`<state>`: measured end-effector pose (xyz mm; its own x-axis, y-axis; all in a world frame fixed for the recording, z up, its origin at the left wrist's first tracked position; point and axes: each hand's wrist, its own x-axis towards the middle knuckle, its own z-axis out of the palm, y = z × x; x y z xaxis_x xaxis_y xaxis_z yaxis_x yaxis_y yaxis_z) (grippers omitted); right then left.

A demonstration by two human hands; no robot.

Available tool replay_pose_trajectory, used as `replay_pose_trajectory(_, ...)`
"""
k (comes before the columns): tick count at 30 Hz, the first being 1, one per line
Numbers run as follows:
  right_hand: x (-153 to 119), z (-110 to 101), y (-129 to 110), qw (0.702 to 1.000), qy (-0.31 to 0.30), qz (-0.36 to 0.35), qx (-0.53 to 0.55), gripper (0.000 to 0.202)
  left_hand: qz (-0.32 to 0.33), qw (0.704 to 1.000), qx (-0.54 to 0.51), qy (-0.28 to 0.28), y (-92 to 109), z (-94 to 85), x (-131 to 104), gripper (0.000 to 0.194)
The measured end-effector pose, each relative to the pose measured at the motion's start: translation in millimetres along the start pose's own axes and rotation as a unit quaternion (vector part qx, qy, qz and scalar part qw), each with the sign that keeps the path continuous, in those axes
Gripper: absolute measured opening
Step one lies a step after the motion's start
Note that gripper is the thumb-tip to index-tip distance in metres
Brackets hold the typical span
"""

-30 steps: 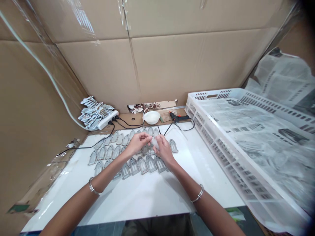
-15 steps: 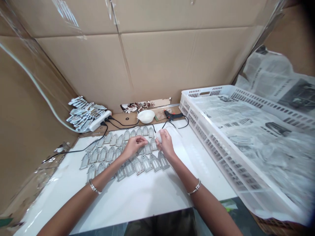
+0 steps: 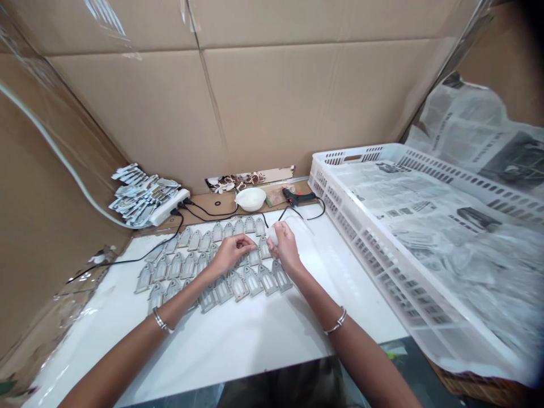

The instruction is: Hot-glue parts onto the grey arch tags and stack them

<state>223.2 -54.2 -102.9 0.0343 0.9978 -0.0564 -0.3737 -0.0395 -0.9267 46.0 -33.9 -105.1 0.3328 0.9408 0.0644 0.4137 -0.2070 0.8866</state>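
Several grey arch-shaped cut-outs lie in rows on the white table. My left hand rests over the middle of the rows with its fingertips pinched on one grey piece. My right hand hovers just to its right, fingers closed around a small white piece held near the rows' right end. Both wrists wear thin metal bangles. What exactly sits in the right hand is partly hidden by the fingers.
A white bowl and a black glue gun sit at the back, with black cords and a white power strip. A pile of grey pieces lies back left. A white crate lined with newspaper stands at the right. Cardboard walls enclose the bench.
My hands have drawn slightly apart, and the right hand has lifted the white piece away from the left. The view has shifted a little to the right.
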Motion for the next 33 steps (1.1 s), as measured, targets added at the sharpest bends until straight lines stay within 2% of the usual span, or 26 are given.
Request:
replay_pose_trajectory(4, 0, 0, 0, 1.0, 0.0, 0.001, 0.002, 0.04, 0.012, 0.999, 0.042, -0.004, -3, 0.8, 0, 0.027)
replay_pose_trajectory(9, 0, 0, 1, 1.0, 0.002, 0.007, -0.002, 0.042, 0.079, 0.988, 0.136, -0.002, -7, -0.2, 0, 0.02)
replay_pose_trajectory(12, -1, 0, 2, 1.0, -0.006, 0.014, -0.002, 0.042, 0.085, 0.985, 0.151, 0.0, -6, -0.7, -1, 0.024)
replay_pose_trajectory(14, -3, 1, 2, 1.0, -0.015, 0.017, -0.004, 0.041, 0.066, 0.991, 0.113, 0.007, -1, 0.5, -2, 0.032)
replay_pose_trajectory(17, -6, 3, 1, 0.999, -0.034, 0.009, -0.026, 0.039, 0.019, 1.0, -0.017, 0.011, 10, 5.0, -4, 0.04)
replay_pose_trajectory(21, -11, 9, 4, 0.996, -0.056, -0.01, -0.07, 0.039, -0.009, 0.987, -0.16, 0.003, 22, 10.1, 0, 0.048)
replay_pose_trajectory(26, -14, 11, 10, 0.993, -0.078, -0.013, -0.087, 0.043, -0.057, 0.978, -0.2, -0.025, 25, 6.9, 3, 0.052)
replay_pose_trajectory(33, -15, 14, 9, 0.995, -0.09, 0.005, -0.048, 0.042, -0.075, 0.976, -0.204, -0.01, 24, -4.0, -6, 0.046)
